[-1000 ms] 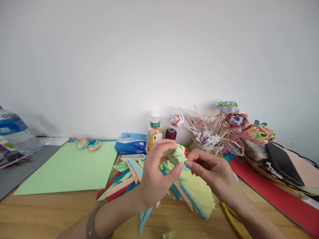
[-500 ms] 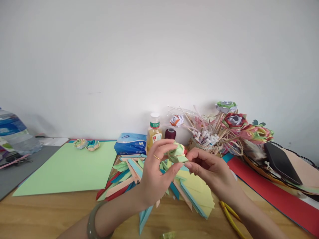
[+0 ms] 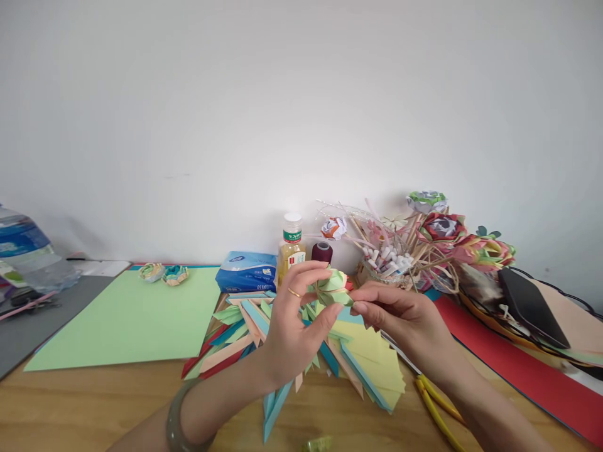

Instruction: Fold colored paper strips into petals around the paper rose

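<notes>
Pale-green folded paper flower (image 3: 333, 290): held above the bench (image 3: 94, 408), by a heap of folded paper strips (image 3: 233, 358), clasped in a curved grip by the left hand (image 3: 294, 333), its right edge pinched narrowly by the right hand (image 3: 406, 320). Petal shaping is judged to be the step in hand; for the next move, firm left support and a light right-hand pinch appear to be required.

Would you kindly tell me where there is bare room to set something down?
Bare wood shows between the green sheet and the left forearm, with a smaller patch between the yellow paper and the yellow handles. Paper strips crowd the middle below the held paper; tissues, a bottle and a spool sit behind.
</notes>
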Demonstrator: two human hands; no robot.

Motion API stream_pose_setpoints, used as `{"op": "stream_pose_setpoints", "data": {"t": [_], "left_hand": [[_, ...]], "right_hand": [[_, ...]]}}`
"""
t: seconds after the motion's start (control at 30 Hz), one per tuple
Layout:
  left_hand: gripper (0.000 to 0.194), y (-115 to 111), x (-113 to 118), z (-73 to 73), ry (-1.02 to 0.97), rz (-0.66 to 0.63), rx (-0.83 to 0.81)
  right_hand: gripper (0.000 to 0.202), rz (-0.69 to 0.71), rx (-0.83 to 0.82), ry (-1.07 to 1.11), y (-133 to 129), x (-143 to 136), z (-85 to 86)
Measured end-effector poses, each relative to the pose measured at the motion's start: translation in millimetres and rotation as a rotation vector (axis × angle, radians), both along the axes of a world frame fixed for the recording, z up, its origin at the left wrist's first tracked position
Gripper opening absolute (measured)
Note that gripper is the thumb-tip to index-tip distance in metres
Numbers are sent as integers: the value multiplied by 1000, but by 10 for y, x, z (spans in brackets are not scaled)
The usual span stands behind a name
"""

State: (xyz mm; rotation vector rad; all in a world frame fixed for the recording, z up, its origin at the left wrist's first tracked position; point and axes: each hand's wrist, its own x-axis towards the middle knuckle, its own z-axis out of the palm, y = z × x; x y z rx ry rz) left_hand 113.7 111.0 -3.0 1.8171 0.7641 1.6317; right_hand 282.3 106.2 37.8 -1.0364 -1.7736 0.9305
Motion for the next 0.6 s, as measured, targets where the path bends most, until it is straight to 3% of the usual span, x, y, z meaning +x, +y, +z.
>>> {"op": "stream_pose_setpoints", "data": {"t": [0.3,0.6], "left_hand": [[32,-4,13,5,-9,19,-3],[33,-26,24,-8,24,22,12]], "right_hand": [[20,-101,-72,62,-6,-48,-7],[30,-111,-119,127,-10,-84,-17]]}}
